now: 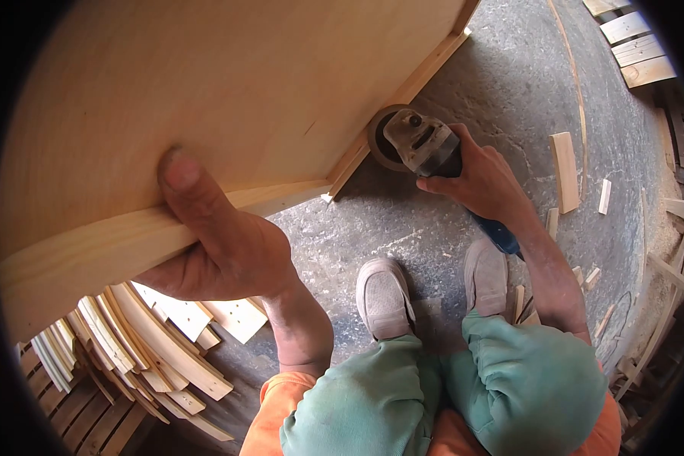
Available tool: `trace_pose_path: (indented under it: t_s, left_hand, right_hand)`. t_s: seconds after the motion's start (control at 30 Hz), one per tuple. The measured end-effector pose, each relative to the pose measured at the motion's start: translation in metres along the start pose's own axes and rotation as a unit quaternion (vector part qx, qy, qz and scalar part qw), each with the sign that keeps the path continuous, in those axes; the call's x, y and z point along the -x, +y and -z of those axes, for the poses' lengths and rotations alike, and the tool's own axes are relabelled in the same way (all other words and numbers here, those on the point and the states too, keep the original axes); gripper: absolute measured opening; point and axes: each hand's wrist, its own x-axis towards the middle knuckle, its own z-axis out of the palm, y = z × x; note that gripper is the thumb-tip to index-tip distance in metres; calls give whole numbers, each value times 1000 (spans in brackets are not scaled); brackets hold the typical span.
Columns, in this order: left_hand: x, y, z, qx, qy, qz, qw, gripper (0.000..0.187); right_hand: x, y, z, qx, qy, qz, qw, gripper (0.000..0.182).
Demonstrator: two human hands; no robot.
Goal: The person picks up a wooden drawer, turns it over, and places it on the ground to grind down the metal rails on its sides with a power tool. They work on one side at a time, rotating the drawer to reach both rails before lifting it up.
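Note:
A large wooden panel [228, 83] with a framed edge fills the upper left of the head view. My left hand [224, 239] grips its near edge strip, thumb on the face and fingers underneath. In my right hand [482, 175] is an angle grinder [425, 144], held around its body behind the metal head. The grinder's disc [387, 137] lies against or very close to the panel's right edge strip [349, 163]; contact cannot be made out for certain. Part of its blue body shows below my wrist.
Stacked wooden slats [144, 342] rest on a pallet [91, 414] at lower left. Offcuts, including a short board [564, 171], lie on the concrete floor [342, 235] to the right. More slatted wood [637, 49] stands at upper right. My shoes [385, 296] are below the panel.

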Motion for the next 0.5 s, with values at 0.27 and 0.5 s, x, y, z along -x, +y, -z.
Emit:
trace_pose_path:
  t_s: [0.27,0.5]
  left_hand:
    - [-1,-2,-2,-6,14,-6,1000,29]
    - [1,1,1,-50,21,0,999,33]
  right_hand:
    - [-9,13,11,-2,27,31,999,78]
    - [-14,16,24,5,26,10,1000,80]
